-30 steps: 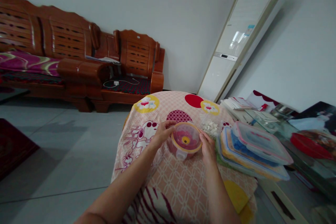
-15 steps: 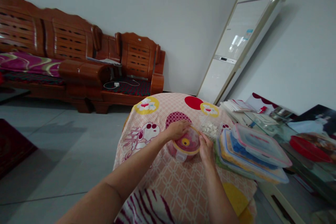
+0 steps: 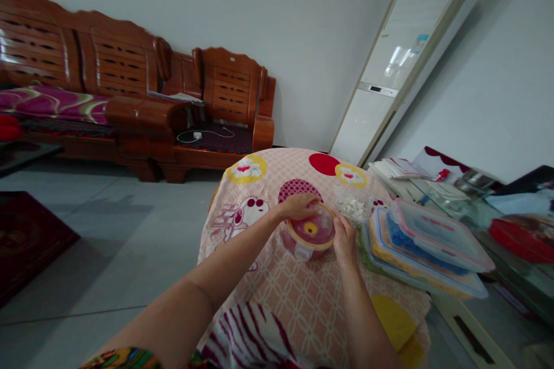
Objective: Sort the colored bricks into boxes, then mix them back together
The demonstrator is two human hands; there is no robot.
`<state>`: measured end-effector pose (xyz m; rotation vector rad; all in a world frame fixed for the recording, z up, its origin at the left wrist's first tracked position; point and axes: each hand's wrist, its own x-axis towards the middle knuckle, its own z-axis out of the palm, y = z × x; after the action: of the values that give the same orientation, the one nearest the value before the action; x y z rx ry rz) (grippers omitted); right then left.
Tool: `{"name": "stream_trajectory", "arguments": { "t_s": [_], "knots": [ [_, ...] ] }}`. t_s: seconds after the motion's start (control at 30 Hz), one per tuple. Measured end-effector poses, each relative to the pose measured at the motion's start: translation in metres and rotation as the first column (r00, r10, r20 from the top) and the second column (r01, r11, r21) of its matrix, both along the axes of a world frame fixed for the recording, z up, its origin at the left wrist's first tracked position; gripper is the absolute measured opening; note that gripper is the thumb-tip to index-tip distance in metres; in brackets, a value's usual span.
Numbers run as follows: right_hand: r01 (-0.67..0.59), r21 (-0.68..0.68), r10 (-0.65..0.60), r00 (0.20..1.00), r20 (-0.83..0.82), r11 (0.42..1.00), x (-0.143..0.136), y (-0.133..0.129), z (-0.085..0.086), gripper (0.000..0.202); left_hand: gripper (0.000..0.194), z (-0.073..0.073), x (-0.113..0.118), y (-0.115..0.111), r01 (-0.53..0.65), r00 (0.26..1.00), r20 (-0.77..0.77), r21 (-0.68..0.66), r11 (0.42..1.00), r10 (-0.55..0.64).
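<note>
Right hand [image 3: 345, 237] grips our round, clear-plastic, yellow-rimmed container [image 3: 318, 237]; left hand [image 3: 298, 206] over far rim, grip unclear. We should keep it level.

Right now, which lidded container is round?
The yellow-rimmed container between the left hand and right hand; the stacked containers to its right are rectangular.

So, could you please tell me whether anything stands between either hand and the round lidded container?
Nothing visible does: the left hand is on the far side of the round container, and the right hand touches its right side.
</note>
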<state>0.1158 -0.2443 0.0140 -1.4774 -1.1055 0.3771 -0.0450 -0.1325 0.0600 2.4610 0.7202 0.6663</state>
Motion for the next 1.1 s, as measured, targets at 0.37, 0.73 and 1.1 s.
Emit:
{"name": "stream_trajectory", "arguments": {
  "t_s": [0.37,0.73,1.1],
  "knots": [
    [-0.18,0.025,0.174,0.896,-0.408,0.983,-0.001,0.011,-0.012,0.047,0.041,-0.002,0.001,0.001,-0.022,1.0,-0.012,-0.02,1.0,0.021],
    [-0.174,0.153,0.229,0.827,-0.514,0.973,-0.008,0.009,-0.009,0.054,0.047,-0.005,-0.005,0.003,0.072,0.981,0.195,-0.306,0.949,-0.012],
    [-0.113,0.135,0.162,0.88,-0.447,0.984,-0.01,0.011,-0.012,0.052,0.07,-0.01,-0.002,-0.007,0.281,0.656,0.586,-0.775,0.566,0.476]
  ]
}}
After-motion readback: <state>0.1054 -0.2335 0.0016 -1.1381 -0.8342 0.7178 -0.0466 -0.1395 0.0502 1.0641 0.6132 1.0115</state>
